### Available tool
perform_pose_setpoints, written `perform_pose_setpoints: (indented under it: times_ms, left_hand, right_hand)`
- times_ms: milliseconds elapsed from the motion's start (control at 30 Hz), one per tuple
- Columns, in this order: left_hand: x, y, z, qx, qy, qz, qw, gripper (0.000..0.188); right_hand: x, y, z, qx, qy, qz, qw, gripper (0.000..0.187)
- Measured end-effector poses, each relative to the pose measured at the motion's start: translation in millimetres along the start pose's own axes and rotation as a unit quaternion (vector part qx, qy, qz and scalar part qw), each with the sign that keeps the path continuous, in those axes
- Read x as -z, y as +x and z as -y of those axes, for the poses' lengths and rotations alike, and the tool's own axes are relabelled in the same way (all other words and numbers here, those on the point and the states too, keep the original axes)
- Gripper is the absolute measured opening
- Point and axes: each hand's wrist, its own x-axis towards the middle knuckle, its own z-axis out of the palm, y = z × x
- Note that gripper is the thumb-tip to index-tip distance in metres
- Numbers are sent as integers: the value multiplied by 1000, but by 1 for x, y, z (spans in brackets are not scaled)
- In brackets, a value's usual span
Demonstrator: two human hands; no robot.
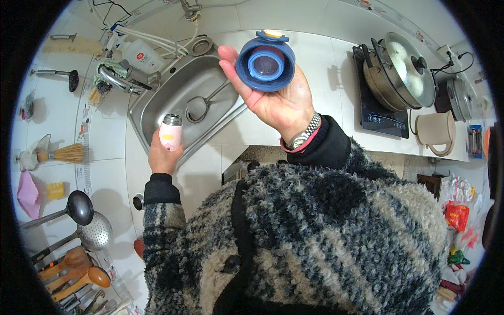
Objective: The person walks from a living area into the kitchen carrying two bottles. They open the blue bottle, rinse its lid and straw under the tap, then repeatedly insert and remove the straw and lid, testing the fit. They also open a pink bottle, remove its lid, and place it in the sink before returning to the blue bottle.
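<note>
Over the sink's front edge, my left hand [164, 157] is wrapped round a small pink thermos bottle [170, 134] with a yellow mark on its side. The bottle stands upright, its bare steel mouth uncovered. Raised higher and to the right, my right hand [275, 102] holds a blue bottle lid [265, 65], its hollow inner side turned toward me. A lighter blue ring shows inside the lid, and a yellow tab sits at its top edge. Some fingers stretch out left of the lid; others are hidden behind it. Lid and bottle are apart.
In the steel sink [149, 107] lies a ladle [197, 109]; a faucet [113, 79] reaches over its left side. Behind stands a white detergent bottle [142, 55]. Pots with a glass lid [404, 63] sit on a black cooktop [386, 123], beside a beige pitcher [436, 134]. Utensils hang at left.
</note>
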Motion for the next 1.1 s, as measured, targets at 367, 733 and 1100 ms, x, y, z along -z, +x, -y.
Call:
perform_pose_setpoints:
  times_ms: [367, 733, 1100]
  left_hand:
    - [9, 19, -1, 11, 215, 92, 972, 77]
    - [33, 65, -21, -59, 482, 152, 861, 55]
    - [30, 115, -33, -115, 557, 125, 813, 41]
  right_hand:
    - [9, -8, 10, -88, 0, 87, 992, 63]
    - [7, -21, 15, -40, 66, -15, 997, 52]
    - [4, -29, 36, -19, 121, -71, 990, 33]
